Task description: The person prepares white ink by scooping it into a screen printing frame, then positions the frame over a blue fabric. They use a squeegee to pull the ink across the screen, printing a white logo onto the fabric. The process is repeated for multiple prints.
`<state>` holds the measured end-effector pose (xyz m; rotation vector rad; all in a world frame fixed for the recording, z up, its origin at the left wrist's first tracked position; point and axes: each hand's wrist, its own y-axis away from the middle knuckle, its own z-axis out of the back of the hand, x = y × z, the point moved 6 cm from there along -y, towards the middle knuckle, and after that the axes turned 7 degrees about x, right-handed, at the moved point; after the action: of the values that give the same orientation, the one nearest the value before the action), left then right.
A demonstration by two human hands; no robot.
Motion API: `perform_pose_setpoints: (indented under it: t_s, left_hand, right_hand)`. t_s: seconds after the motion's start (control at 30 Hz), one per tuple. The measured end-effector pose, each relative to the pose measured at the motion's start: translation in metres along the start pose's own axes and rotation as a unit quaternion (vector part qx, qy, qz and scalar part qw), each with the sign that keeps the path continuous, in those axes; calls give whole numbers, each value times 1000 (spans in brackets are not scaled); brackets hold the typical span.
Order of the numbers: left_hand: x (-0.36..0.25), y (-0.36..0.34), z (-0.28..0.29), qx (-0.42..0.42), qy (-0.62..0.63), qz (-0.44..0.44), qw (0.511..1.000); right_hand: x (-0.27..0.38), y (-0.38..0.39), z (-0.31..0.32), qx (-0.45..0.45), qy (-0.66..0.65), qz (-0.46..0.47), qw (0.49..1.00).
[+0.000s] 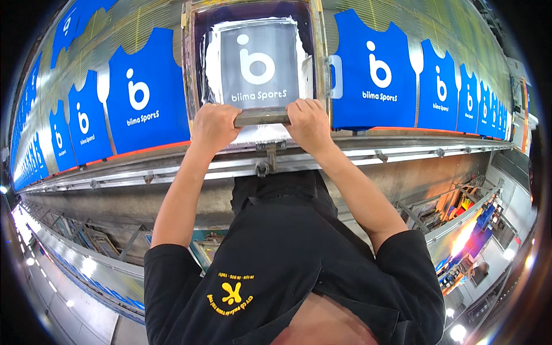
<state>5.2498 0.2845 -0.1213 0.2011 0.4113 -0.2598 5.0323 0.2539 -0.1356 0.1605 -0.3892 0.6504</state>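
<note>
Both my hands grip a squeegee (262, 118) at the near end of a printing screen. My left hand (216, 126) is closed round its left end, and my right hand (309, 123) round its right end. The screen's frame (320, 52) surrounds a grey stencil area (234, 63) with a white round logo and lettering. White ink (213, 63) lies along the left, top and right of that area, and more shows below the squeegee. The squeegee's blade is hidden beneath its bar.
Blue sleeveless shirt pieces with white prints lie in a row left (158, 63) and right (351, 63) of the screen. A metal rail (356, 156) runs along the table's near edge. Behind me are racks of frames (95, 241) and a shelf with colourful items (460, 204).
</note>
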Motion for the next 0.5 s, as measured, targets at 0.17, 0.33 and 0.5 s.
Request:
perform_pose_setpoints:
  t_s: [0.17,0.33,0.5]
  left_hand:
    - [-26,55,-20,-55,-45,-5,997]
    - [-57,97,-25,-50,-46,13,998]
    - [-29,38,25,46,37,17,998]
  right_hand:
    - [24,46,5,-4,-32,19,999]
    - [37,85,-2,65,-23,49,996]
    - [24,26,47,41,-64,64,995]
